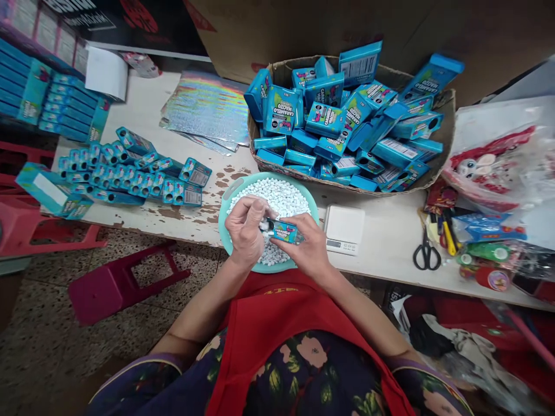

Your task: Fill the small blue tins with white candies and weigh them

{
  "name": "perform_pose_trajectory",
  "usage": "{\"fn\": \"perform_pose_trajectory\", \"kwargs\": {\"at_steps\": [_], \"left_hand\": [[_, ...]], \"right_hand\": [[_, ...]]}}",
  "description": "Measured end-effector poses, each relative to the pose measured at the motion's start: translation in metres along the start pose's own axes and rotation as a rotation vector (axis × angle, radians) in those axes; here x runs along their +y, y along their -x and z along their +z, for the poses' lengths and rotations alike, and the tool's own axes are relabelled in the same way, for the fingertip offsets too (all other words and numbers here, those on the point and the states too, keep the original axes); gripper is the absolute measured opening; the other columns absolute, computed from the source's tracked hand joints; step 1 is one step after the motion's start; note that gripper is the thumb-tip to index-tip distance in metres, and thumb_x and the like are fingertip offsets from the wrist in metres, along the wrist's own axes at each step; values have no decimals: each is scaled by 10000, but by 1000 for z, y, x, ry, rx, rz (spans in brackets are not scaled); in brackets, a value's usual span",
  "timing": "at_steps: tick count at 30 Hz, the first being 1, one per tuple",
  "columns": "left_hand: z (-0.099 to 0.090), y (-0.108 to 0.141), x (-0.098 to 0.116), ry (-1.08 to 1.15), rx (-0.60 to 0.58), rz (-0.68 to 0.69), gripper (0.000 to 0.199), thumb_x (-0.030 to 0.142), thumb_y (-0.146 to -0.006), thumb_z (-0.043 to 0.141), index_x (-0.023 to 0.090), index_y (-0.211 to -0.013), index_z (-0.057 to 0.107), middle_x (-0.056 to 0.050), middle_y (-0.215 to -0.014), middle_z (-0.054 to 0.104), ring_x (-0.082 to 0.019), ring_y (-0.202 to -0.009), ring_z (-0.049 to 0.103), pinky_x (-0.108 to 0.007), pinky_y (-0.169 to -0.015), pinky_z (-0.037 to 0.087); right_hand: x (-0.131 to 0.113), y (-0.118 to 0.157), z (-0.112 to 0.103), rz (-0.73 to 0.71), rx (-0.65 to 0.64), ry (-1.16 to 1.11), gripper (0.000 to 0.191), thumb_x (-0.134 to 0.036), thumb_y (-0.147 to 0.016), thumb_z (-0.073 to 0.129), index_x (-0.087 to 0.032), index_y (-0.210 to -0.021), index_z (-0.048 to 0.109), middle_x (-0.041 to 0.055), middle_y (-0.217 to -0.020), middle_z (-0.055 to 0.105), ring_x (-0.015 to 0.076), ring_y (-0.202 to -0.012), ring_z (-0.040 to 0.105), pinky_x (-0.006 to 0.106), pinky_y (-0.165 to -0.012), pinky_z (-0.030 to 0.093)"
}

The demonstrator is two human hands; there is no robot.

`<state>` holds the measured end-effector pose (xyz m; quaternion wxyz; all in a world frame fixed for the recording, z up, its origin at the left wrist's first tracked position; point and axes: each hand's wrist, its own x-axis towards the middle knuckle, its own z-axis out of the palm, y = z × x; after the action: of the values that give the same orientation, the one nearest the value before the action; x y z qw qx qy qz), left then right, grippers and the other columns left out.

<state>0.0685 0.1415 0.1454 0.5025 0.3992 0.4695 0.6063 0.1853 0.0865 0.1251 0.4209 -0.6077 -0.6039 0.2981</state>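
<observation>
We should steady the small box [285,231] level over the bowl [224,225], right hand [309,241] clamped on it, left hand [246,231] by its end, whether pinching we cannot tell.

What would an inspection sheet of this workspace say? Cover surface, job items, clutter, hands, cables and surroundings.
Surface: white table, paint worn away in patches.
Job's things: turquoise basin holding white pieces; small blue box held above it; scale to its right; cardboard carton heaped with blue boxes behind.
Clutter: shiny sheets, scissors, plastic packaging.
Left hand: at the small blue box's left end; exact grip unclear.
Right hand: gripping the small blue box.
Cables: nothing seen.
Surroundings: dark red stool on speckled floor, left.
</observation>
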Motion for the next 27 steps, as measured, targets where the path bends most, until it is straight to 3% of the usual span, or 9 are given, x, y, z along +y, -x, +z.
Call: {"fn": "perform_pose_trajectory", "kwargs": {"at_steps": [6, 12, 17, 20, 22, 24, 26, 27], "left_hand": [[1, 0, -2, 20, -40, -80, 293, 439, -864, 621, 193, -719, 555, 25, -607, 540, -83, -493, 512, -232, -506, 447], [6, -6, -14, 6, -71, -145, 328, 473, -814, 672, 187, -699, 560, 40, -561, 491, -72, -482, 491, -208, -480, 428], [9, -5, 6, 165, -100, -265, 322, 460, -800, 692, 190, -713, 541, 63, -504, 419, -59, -392, 404, -197, -381, 335], [-1, -7, 12, 172, -58, -211, 300, 456, -818, 667, 198, -736, 536, 64, -514, 417, -66, -397, 395, -204, -395, 336], [-15, -13, 0, 35, -33, -102, 273, 448, -856, 611, 206, -751, 540, 56, -523, 438, -82, -418, 413, -221, -432, 362], [-31, -20, -25, -271, -83, -6, 245, 407, -887, 558, 206, -746, 559, 26, -573, 515, -116, -519, 504, -255, -546, 433], [-45, -25, -54, -700, -267, 51, 204, 358, -891, 542, 204, -774, 608, -32, -752, 645, -180, -791, 610, -329, -790, 470], [-50, -26, -68, -900, -377, 76, 178, 350, -890, 542, 209, -848, 643, -60, -910, 686, -222, -973, 605, -378, -917, 429]], "right_hand": [[-4, -3, 0, 16, -5, 29, 293, -292, -743, 763, -259, -1021, 676, 37, -914, 650, 210, -875, 634, 360, -778, 521], [3, -2, 2, 56, -18, 56, 298, -268, -733, 763, -241, -1016, 674, 33, -896, 633, 203, -855, 637, 330, -744, 519], [10, 1, -8, 26, 11, -59, 308, -270, -736, 774, -244, -1028, 679, 40, -940, 640, 203, -899, 636, 347, -803, 522], [17, 8, -19, 75, 14, -177, 351, -322, -716, 803, -268, -1040, 678, 38, -981, 641, 204, -936, 629, 355, -829, 529], [23, 13, -25, 119, 53, -208, 368, -344, -700, 816, -273, -1034, 680, 40, -995, 636, 209, -948, 624, 362, -830, 533], [30, 19, -33, 146, 85, -219, 366, -345, -695, 819, -269, -1027, 684, 43, -997, 629, 210, -948, 623, 363, -824, 536], [37, 25, -43, 163, 111, -215, 368, -339, -696, 819, -264, -1031, 684, 44, -1000, 625, 206, -944, 623, 362, -826, 535], [42, 28, -49, 174, 137, -206, 370, -335, -699, 817, -261, -1035, 682, 45, -1006, 624, 203, -948, 623, 361, -830, 533]]}}
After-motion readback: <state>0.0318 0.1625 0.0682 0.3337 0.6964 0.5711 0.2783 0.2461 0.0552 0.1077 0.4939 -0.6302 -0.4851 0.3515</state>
